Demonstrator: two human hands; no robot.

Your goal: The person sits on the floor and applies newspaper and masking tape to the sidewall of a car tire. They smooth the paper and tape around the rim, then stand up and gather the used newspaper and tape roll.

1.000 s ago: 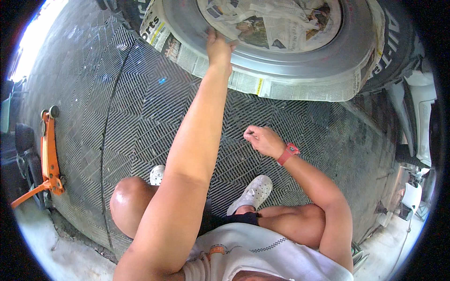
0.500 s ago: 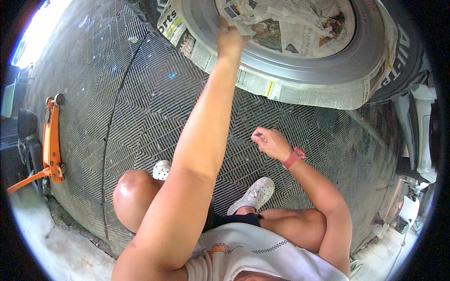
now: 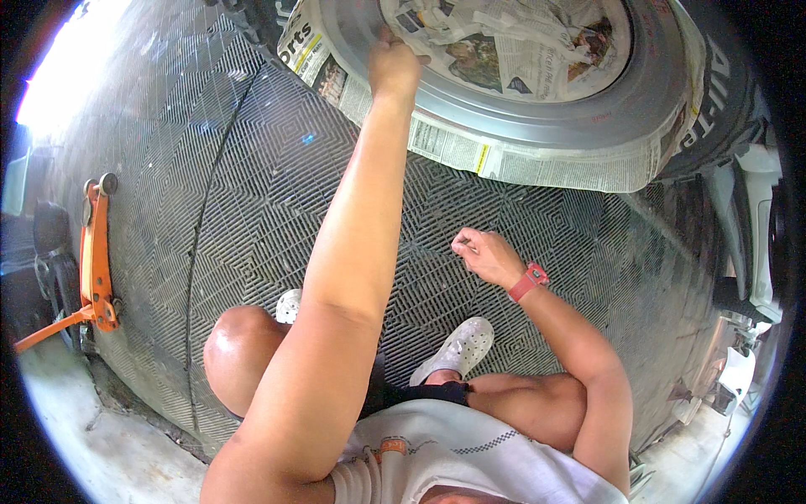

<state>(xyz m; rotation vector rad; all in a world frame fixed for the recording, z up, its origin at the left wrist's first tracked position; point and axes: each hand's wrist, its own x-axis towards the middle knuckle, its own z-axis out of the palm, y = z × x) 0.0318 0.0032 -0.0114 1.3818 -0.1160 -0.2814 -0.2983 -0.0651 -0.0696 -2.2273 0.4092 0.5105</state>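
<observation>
At the top stands a wheel with a grey rim [image 3: 504, 106], its outer edge and center masked with newspaper [image 3: 537, 170]. My left arm reaches up to it, and my left hand [image 3: 395, 69] is against the left part of the grey ring. Its fingers are curled together with the thumb out to the right; whatever they hold is hidden beneath them. Lower down, apart from the wheel, my right hand [image 3: 489, 256] hovers over the floor, wearing a red watch [image 3: 527, 282]. Its fingers are pinched, and a small dark bit shows between them, too small to name.
Black ribbed floor matting [image 3: 277, 193] spreads around my feet in pale clogs [image 3: 457, 351]. An orange floor jack [image 3: 97, 252] stands at the left. The dark tire [image 3: 714, 118] rises behind the newspaper, and grey-white vehicle bodywork [image 3: 760, 227] lies at the right.
My left hand has slid a little to the left along the grey ring. My right hand keeps its pinch and has hardly moved.
</observation>
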